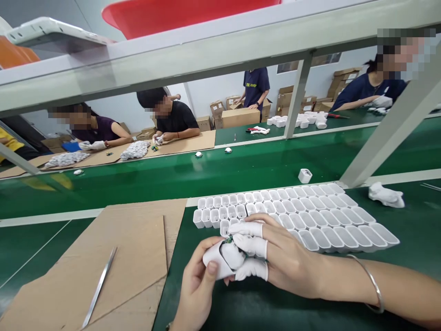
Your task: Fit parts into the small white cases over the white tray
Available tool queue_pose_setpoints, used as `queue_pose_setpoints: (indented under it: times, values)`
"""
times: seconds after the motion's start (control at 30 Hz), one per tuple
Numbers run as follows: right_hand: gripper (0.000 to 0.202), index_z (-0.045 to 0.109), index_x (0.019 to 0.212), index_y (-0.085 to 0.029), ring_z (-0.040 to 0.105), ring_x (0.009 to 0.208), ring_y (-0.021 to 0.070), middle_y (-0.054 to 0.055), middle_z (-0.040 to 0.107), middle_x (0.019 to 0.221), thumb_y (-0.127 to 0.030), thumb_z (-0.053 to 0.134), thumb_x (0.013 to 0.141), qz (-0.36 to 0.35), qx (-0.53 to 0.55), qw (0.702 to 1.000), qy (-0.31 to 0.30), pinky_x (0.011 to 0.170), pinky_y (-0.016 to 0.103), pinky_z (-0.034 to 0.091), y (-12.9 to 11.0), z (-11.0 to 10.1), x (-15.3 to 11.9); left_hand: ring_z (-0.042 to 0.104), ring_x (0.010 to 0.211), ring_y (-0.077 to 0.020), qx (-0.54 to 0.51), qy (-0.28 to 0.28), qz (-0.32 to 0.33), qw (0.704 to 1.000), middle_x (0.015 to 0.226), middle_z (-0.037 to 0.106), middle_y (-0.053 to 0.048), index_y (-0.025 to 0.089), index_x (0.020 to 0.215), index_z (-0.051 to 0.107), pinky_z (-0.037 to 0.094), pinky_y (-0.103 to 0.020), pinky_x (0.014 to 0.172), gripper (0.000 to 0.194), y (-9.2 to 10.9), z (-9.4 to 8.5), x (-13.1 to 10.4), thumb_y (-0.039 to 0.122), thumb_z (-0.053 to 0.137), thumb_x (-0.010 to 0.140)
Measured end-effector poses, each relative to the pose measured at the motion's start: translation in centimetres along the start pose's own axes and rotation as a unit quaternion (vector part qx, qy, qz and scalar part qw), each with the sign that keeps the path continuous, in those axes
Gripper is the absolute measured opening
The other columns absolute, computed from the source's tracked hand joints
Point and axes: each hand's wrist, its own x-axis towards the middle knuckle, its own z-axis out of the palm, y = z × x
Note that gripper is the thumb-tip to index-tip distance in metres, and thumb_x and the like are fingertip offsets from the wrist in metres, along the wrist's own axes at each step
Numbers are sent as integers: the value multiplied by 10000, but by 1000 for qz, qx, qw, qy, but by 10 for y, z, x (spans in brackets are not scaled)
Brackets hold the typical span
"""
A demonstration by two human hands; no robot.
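Note:
In my left hand [200, 280] is a white plastic housing [214, 261], tilted with its mouth toward the right. My right hand [275, 253], with white finger cots on several fingers, grips a rounded white part with a green circuit board [231, 254] at the housing's mouth. The part looks partly inside; the fingers hide its far side. Just beyond my hands stand rows of open white housings [319, 238], some hidden behind my right hand.
Metal tweezers [99, 287] lie on cardboard [138, 248] at left. A single white housing [305, 175] sits on the green conveyor belt [255, 163]. A crumpled white glove [386, 195] lies at right. A sloping metal post [392, 110] and overhead shelf frame the bench; co-workers sit opposite.

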Motion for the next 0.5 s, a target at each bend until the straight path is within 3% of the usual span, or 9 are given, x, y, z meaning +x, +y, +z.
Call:
queue_pose_setpoints:
  times: [0.1,0.33,0.5]
  values:
    - [333,567,1121,-107,622,1067,247,191,671,1069,-321,659,882,-1,-11,1000,-19,995,477,466,1,-1,1,555,652,-129,-30,45,-11,999,912,606,-47,200,1007,640,511,-215,570,418,5,10,-2,530,720,765]
    - [391,569,1178,-108,574,1162,238,201,645,1124,-336,666,875,8,25,998,-58,1063,467,406,1,-2,5,562,705,-130,-60,65,-22,996,927,608,-37,208,993,633,519,-203,621,425,8,17,-6,527,748,738]
    - [350,623,1104,-103,521,1205,237,207,622,1149,-381,632,892,21,32,994,-102,1083,456,369,1,0,3,581,718,-140,-71,70,-20,995,896,609,-40,193,978,634,536,-217,654,402,9,18,-8,500,750,747]
